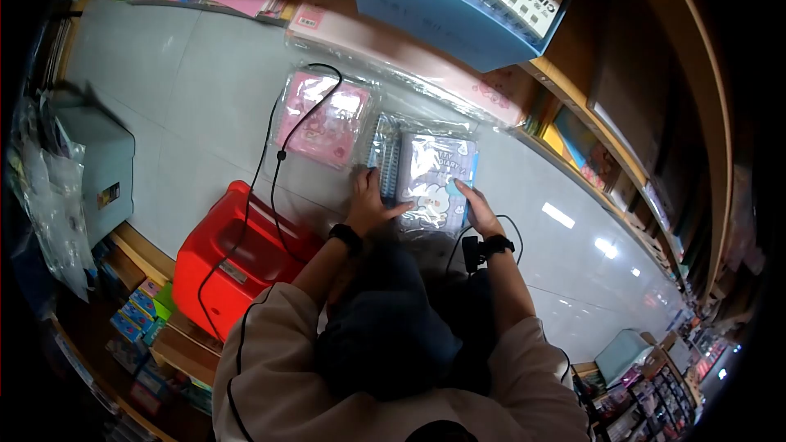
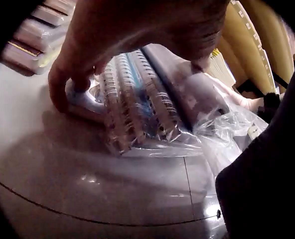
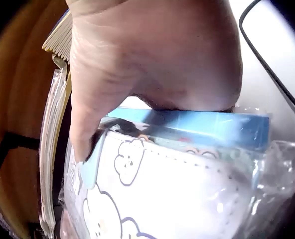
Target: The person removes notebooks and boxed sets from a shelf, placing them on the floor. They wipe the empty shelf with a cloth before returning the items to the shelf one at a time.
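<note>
Our left hand [image 1: 370, 203] lies on the spiral side of the pack of lilac spiral notebooks [image 1: 432, 176] w/ a cartoon cover, sealed in clear plastic film. Its fingers [image 2: 63, 89] bend down over the wire coils and hold that edge. The right hand [image 1: 477, 213] clasps the opposite edge, thumb [image 3: 82, 134] hooked on the cover, palm against the blue side. We think both hands press from 2 sides because the film is slippery and the books could slide apart.

The pack rests flat on the glossy grey tile floor [image 1: 188, 90], cover up, just in front of the knees. Just beside it on the left lies a pink notebook pack [image 1: 323, 121] in similar film, w/ a thin black cable [image 1: 280, 154] crossing it. Nearer to us stands a red plastic stool [image 1: 233, 258]. Above, a light-blue plastic box [image 1: 442, 8] juts out by the wooden shelf [image 1: 547, 80].
</note>
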{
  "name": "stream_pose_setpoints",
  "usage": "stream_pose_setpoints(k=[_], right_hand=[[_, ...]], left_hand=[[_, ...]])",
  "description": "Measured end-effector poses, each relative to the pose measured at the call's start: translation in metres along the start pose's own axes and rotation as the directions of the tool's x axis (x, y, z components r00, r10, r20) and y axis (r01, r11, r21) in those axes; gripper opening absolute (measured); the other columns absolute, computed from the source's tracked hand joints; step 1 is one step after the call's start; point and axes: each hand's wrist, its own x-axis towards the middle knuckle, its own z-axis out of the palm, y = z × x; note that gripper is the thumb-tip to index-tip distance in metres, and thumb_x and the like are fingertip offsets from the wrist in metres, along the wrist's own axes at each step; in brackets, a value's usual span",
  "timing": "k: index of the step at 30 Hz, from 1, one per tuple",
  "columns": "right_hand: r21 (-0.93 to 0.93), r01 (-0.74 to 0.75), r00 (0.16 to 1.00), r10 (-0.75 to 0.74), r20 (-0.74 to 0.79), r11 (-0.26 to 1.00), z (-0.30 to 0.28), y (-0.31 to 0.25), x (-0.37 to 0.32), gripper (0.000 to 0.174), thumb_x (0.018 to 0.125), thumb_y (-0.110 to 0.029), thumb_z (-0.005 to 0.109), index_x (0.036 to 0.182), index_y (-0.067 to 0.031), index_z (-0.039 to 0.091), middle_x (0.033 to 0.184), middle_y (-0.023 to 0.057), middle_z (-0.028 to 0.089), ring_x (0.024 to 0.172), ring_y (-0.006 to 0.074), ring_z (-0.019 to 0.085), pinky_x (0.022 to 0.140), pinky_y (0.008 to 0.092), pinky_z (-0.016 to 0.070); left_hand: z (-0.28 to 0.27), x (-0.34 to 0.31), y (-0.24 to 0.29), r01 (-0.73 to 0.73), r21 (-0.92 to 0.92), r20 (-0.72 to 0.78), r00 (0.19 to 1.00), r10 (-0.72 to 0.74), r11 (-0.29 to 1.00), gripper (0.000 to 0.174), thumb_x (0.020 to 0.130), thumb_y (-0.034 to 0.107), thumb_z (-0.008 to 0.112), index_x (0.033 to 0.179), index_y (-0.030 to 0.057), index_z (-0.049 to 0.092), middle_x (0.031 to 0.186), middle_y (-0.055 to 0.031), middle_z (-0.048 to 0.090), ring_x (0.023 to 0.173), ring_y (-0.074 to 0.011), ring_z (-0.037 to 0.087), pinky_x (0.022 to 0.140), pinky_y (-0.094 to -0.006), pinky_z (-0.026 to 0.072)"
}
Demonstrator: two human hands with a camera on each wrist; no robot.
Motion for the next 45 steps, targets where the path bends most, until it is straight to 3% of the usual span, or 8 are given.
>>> stream_pose_setpoints(k=[7,12,29,34,37,39,41,45], right_hand=[[-0.038,0.029,0.999,-0.029,-0.014,0.999,0.001,0.003,0.005,0.06,0.077,-0.029,0.063,0.117,0.0092,0.041,0.108,0.0138,0.053,0.099,0.0199,0.052,0.087,0.0294,0.039],[-0.019,0.038,0.998,-0.039,-0.046,0.999,0.013,-0.008,-0.002,0.059,0.076,-0.028,0.065,0.116,0.0086,0.041,0.106,0.0156,0.054,0.094,0.0208,0.054,0.082,0.0305,0.0434],[0.006,0.135,0.983,-0.133,-0.124,0.991,0.041,-0.009,0.01,0.067,0.078,-0.034,0.06,0.123,0.0074,0.032,0.116,0.0139,0.047,0.104,0.0223,0.049,0.089,0.0326,0.0388],[-0.151,-0.039,0.998,0.045,0.039,0.988,0.023,-0.027,-0.002,0.073,0.073,-0.033,0.066,0.124,0.0066,0.033,0.117,0.0169,0.047,0.108,0.023,0.046,0.09,0.0313,0.0385],[-0.324,-0.074,0.99,0.109,0.092,0.943,0.022,-0.041,-0.02,0.074,0.072,-0.033,0.067,0.125,0.0053,0.032,0.118,0.017,0.046,0.108,0.0235,0.046,0.092,0.0318,0.0366],[-0.351,-0.069,0.989,0.111,0.1,0.934,0.019,-0.043,-0.021,0.076,0.07,-0.032,0.069,0.126,0.0045,0.032,0.117,0.0175,0.047,0.109,0.023,0.045,0.093,0.0316,0.0352],[-0.58,-0.06,0.988,0.131,0.081,0.812,0.015,-0.048,-0.025,0.076,0.069,-0.029,0.07,0.126,0.0037,0.033,0.115,0.0177,0.049,0.109,0.0225,0.045,0.092,0.0312,0.0364],[-0.301,0.049,0.991,-0.008,0.136,0.952,0.029,-0.033,-0.029,0.071,0.065,-0.021,0.073,0.12,0.0053,0.037,0.111,0.016,0.051,0.102,0.0213,0.05,0.089,0.0305,0.0388]], left_hand=[[0.0,0.0,0.007,-0.102,0.354,-0.174,0.97,0.173,0.929,0.101,0.056,0.051,0.074,0.122,-0.0125,0.029,0.123,-0.0333,0.027,0.111,-0.0445,0.033,0.094,-0.0512,0.0272],[-0.003,0.013,-0.009,0.013,-0.256,-0.057,0.998,-0.028,0.967,0.09,0.064,0.034,0.074,0.123,-0.0143,0.025,0.121,-0.0352,0.031,0.112,-0.0439,0.034,0.093,-0.0467,0.0302],[-0.008,0.024,-0.003,0.155,-0.208,-0.039,0.985,-0.166,0.966,0.088,0.064,0.041,0.073,0.121,-0.0108,0.03,0.116,-0.0306,0.038,0.108,-0.0414,0.036,0.091,-0.0441,0.0313],[-0.009,0.009,0.0,0.124,-0.323,0.054,0.992,-0.113,0.938,0.085,0.062,0.04,0.075,0.119,-0.0072,0.032,0.11,-0.0265,0.042,0.107,-0.0373,0.037,0.089,-0.0435,0.0325],[0.015,-0.009,-0.015,0.032,-0.238,-0.01,0.999,-0.035,0.971,0.061,0.073,0.027,0.068,0.115,-0.0039,0.038,0.106,-0.0181,0.045,0.096,-0.0272,0.044,0.085,-0.0377,0.0362],[0.021,-0.012,-0.011,0.275,-0.704,0.139,0.958,-0.252,0.655,0.055,0.074,0.027,0.068,0.11,-0.0043,0.039,0.1,-0.017,0.046,0.098,-0.0264,0.043,0.085,-0.0373,0.0361],[0.028,-0.015,-0.013,0.224,-0.752,0.089,0.966,-0.242,0.62,0.031,0.086,0.019,0.053,0.105,-0.0031,0.042,0.1,-0.0121,0.046,0.095,-0.0209,0.045,0.084,-0.0318,0.0365],[0.056,-0.015,-0.065,0.269,-0.779,0.213,0.963,-0.164,0.567,0.035,0.095,0.026,0.03,0.108,-0.0044,0.041,0.108,-0.0106,0.045,0.104,-0.0185,0.04,0.089,-0.0278,0.0336]])
